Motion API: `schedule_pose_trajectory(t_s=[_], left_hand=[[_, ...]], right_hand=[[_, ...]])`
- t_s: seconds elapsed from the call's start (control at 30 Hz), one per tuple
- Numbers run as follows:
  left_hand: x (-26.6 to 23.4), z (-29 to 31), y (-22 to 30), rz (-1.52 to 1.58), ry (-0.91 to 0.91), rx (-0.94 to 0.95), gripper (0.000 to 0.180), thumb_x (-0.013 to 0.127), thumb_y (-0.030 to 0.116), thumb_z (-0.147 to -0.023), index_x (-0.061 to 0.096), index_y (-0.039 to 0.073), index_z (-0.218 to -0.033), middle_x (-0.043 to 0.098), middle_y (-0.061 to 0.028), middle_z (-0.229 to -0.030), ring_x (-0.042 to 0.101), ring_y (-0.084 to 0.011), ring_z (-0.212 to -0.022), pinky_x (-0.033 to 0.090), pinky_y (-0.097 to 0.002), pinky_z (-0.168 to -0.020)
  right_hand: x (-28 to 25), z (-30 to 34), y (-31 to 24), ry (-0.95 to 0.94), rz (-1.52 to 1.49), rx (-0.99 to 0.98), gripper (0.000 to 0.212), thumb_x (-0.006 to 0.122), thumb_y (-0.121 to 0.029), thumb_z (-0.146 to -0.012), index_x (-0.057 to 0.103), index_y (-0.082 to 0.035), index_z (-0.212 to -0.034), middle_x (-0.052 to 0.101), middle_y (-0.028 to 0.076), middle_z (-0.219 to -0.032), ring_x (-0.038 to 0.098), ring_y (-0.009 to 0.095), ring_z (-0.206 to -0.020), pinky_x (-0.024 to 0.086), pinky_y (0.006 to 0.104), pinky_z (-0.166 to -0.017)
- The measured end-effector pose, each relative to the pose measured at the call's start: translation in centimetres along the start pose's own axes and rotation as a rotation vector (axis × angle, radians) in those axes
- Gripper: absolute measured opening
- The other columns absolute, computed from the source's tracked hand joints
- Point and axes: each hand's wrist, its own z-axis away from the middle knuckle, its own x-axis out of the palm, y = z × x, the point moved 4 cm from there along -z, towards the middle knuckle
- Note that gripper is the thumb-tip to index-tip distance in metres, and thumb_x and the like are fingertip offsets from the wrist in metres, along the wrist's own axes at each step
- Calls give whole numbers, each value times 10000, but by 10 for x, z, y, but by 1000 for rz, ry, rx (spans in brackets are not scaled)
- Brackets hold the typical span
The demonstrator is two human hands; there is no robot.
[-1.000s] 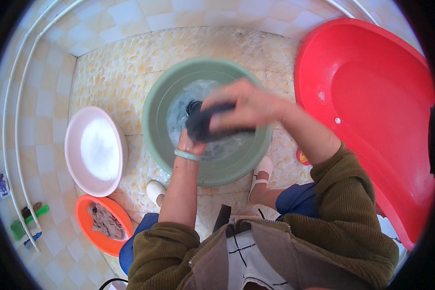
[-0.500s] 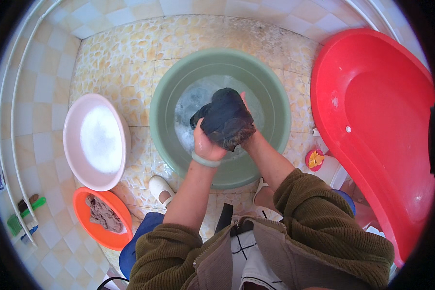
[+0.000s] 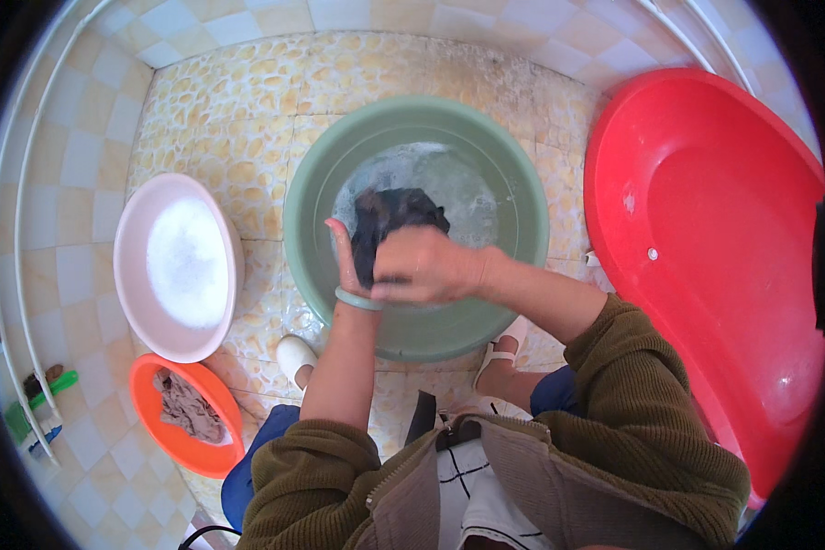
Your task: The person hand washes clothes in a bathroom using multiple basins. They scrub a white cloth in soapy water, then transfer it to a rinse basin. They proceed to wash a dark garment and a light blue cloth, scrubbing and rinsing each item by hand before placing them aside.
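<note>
A wet, dark cloth (image 3: 399, 209) is held over the wide green tub (image 3: 313, 183), which has cloudy, sudsy water in it. My right hand (image 3: 426, 264) is closed in a fist on the near end of the cloth, its back turned up. Beside it, my left hand (image 3: 346, 258), with a pale bangle at the wrist, holds the cloth from the left side. One digit of that hand sticks up along the cloth; its other fingers are hidden behind the cloth and my right hand. The cloth's far part spreads over the water; what kind of garment it is, I cannot tell.
Left of the tub stands a pale pink basin (image 3: 130, 302) full of white foam. Nearer me, an orange basin (image 3: 156, 431) holds a crumpled brownish cloth (image 3: 188, 408). A large red bathtub (image 3: 706, 211) fills the right side. Brushes (image 3: 41, 394) hang by the left wall pipes.
The cloth has gone from a folded bundle in both hands to lying lower and more spread out. My right hand has crossed leftward over it and closed into a fist.
</note>
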Motion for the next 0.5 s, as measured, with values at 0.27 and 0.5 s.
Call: schedule_pose_trajectory(t_s=[0.27,0.5], left_hand=[[12,6,-3,-231,-89,-168,674,543,373,-887,278,101,-1444,502,-239,-1281,571,-317,-1071,491,-455,-899],[-7,-18,11,-77,105,-59,254,524,248,-922,613,31,-1018,653,-120,-925,639,-227,-848,520,-355,-800]], right_hand=[[24,18,-7,45,-443,248,195,589,-243,-891,599,-49,-908,621,164,-824,617,328,-771,476,414,-707],[16,67,96,378,-802,943,318,511,-303,-930,629,-10,-958,636,91,-817,571,167,-760,464,342,-719]])
